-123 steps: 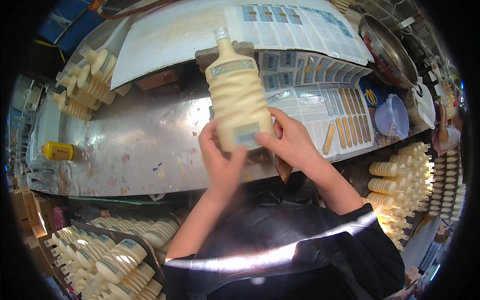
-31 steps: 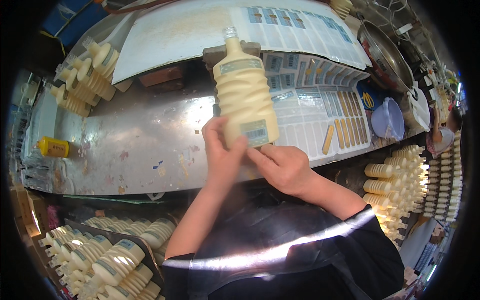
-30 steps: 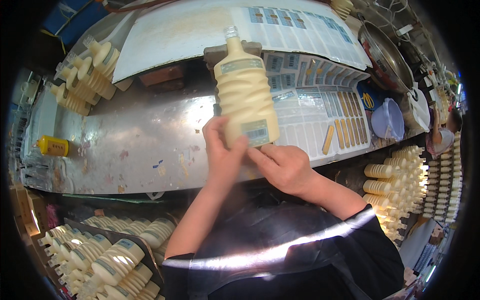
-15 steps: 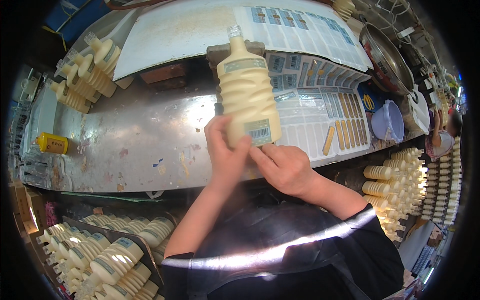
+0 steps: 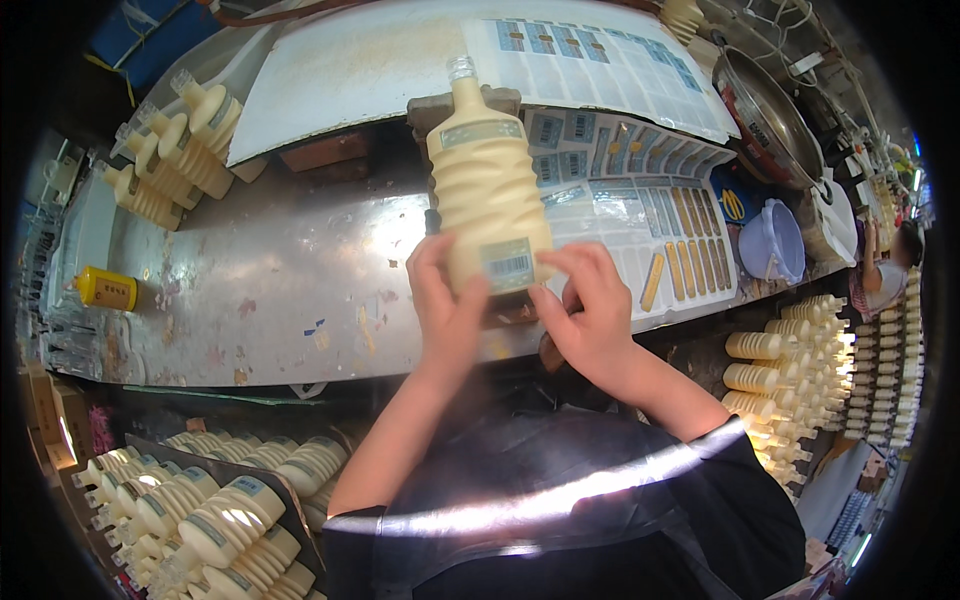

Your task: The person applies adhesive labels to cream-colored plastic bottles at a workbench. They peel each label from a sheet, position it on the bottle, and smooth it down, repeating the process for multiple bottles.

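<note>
Right now your left hand [image 5: 440, 295] grips the lower left side of the cream bottle [image 5: 488, 195], its neck above the dark block [image 5: 428, 112] on the metal surface [image 5: 280, 270]; your right hand [image 5: 590, 310], thumb and forefinger parted, meets or nearly meets its lower right edge.

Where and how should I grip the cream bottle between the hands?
I'd take the cream bottle by its wavy midsection, left hand from the left, right hand from the right. Ridges should resist slipping, and this avoids the upper label and lower label. With the neck pointing away, its long sides lie left and right.
</note>
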